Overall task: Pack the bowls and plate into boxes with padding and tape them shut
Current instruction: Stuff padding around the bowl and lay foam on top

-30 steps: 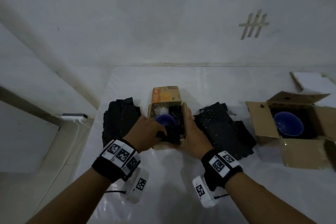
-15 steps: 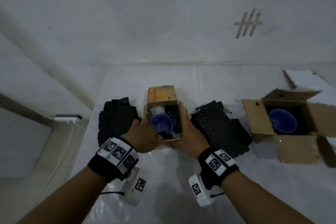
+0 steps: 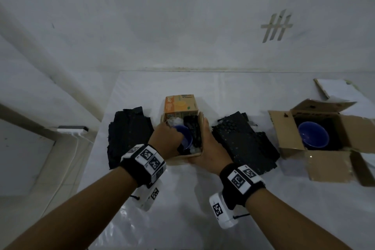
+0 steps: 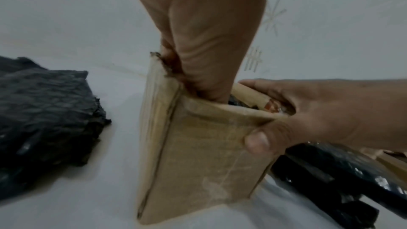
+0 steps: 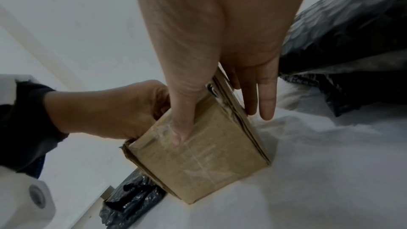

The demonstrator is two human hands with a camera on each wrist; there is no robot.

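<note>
Hands work the small box: right hand clamps its side, thumb in front, fingers straight; left hand, now deeper inside, fingers hidden, seats the blue bowl against black padding. Farther right, a second bowl sits boxed, untaped.

White plastic-covered bench. On it: small cardboard box at centre, black padding pile left of it, another black padding pile right, open larger box at right edge, white board upper right.

Dim, bluish, flat light; soft shadows; wide-angle bending toward 3 and 9 o'clock edges; wrist views blurred, noisy.
</note>
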